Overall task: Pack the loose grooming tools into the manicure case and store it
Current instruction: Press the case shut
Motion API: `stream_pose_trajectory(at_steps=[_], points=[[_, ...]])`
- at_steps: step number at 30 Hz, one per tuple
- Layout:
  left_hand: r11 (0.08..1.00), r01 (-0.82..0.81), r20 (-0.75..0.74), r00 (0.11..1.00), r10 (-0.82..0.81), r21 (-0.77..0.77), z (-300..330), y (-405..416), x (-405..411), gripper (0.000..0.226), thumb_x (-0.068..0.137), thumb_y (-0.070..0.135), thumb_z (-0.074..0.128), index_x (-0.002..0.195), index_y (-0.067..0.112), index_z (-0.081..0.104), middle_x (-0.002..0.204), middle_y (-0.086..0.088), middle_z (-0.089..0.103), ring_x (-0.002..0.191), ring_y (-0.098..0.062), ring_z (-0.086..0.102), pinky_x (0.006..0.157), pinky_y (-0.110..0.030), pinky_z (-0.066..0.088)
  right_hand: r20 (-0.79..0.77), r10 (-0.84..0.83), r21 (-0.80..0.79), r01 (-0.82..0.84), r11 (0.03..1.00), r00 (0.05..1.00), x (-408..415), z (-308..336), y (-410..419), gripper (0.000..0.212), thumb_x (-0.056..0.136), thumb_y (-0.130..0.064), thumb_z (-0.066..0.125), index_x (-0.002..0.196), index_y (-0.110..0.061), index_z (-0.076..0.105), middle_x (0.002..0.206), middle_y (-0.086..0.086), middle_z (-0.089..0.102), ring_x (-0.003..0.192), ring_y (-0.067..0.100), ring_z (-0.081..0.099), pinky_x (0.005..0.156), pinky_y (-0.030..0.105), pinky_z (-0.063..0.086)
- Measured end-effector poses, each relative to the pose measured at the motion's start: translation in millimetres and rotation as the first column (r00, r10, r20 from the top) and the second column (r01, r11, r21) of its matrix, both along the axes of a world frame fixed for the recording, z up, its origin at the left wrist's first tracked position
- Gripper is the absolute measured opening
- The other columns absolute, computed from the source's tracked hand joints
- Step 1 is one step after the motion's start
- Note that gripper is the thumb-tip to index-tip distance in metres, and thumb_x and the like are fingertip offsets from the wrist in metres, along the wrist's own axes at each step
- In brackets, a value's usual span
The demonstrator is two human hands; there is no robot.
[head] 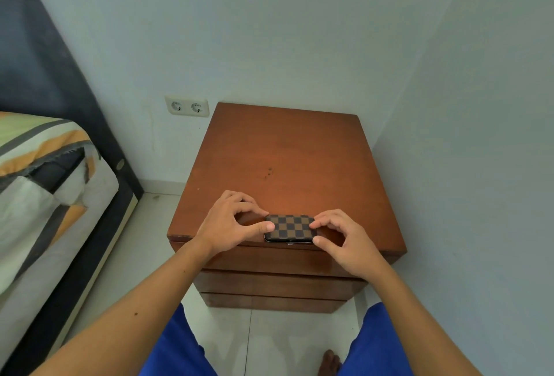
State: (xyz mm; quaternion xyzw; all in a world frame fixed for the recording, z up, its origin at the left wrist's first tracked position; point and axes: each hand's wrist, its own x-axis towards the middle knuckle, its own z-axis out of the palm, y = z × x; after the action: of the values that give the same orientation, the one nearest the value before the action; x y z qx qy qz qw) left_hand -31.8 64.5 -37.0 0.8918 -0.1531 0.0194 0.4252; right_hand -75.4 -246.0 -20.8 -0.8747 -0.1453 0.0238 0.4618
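A closed manicure case (290, 227) with a brown and black checkered cover lies flat near the front edge of a wooden nightstand (284, 160). My left hand (232, 223) pinches the case's left end between thumb and fingers. My right hand (340, 236) pinches its right end the same way. No loose grooming tools are in sight.
The nightstand has drawers (278, 282) on its front, all shut. A bed (45, 196) with a striped cover stands at the left. A double wall socket (187, 106) sits behind the nightstand's left corner. Walls close in at the back and right.
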Motion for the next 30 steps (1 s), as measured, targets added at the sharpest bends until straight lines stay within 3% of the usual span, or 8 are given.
stream_pose_trajectory(at_steps=[3, 8, 13, 30], points=[[1.0, -0.012, 0.004, 1.0, 0.012, 0.022, -0.2, -2.5, -0.4, 0.056, 0.072, 0.091, 0.068, 0.099, 0.043, 0.081, 0.11, 0.027, 0.065, 0.121, -0.003, 0.047, 0.098, -0.034, 0.047, -0.004, 0.0, -0.017, 0.0, 1.0, 1.0, 0.0, 2.4, 1.9, 0.025, 0.09, -0.024, 0.083, 0.111, -0.034, 0.072, 0.124, -0.013, 0.062, 0.122, 0.007, 0.06, 0.103, 0.016, 0.044], [0.999, -0.05, 0.023, 0.998, 0.05, -0.012, 6.5, -18.7, -1.4, 0.058, 0.076, 0.086, 0.067, 0.114, 0.043, 0.077, 0.114, 0.028, 0.069, 0.118, 0.004, 0.051, 0.106, -0.04, 0.043, 0.017, -0.043, -0.025, 0.044, 0.999, 0.999, 13.4, 6.3, 12.1, 0.021, 0.093, -0.031, 0.078, 0.113, -0.034, 0.074, 0.118, -0.016, 0.063, 0.112, 0.007, 0.06, 0.094, 0.025, 0.049], [1.0, -0.015, 0.082, 0.996, 0.015, -0.004, -0.3, -36.6, -6.3, 0.045, 0.084, 0.073, 0.07, 0.112, 0.04, 0.079, 0.109, 0.027, 0.072, 0.111, 0.0, 0.059, 0.105, -0.046, 0.046, 0.006, -0.039, -0.106, 0.039, 0.994, 0.999, 22.1, 3.3, 18.0, 0.026, 0.094, -0.042, 0.076, 0.119, -0.041, 0.073, 0.115, -0.02, 0.062, 0.109, 0.007, 0.056, 0.085, 0.02, 0.042], [0.995, 0.056, 0.106, 0.992, -0.065, 0.08, -8.3, -23.8, 8.8, 0.049, 0.084, 0.076, 0.069, 0.114, 0.039, 0.08, 0.111, 0.023, 0.071, 0.112, -0.006, 0.055, 0.106, -0.049, 0.042, 0.122, -0.021, -0.162, 0.041, 0.986, 0.992, 26.6, -14.6, 24.7, 0.025, 0.093, -0.039, 0.077, 0.115, -0.029, 0.071, 0.112, -0.018, 0.055, 0.105, 0.011, 0.05, 0.089, 0.012, 0.036]])
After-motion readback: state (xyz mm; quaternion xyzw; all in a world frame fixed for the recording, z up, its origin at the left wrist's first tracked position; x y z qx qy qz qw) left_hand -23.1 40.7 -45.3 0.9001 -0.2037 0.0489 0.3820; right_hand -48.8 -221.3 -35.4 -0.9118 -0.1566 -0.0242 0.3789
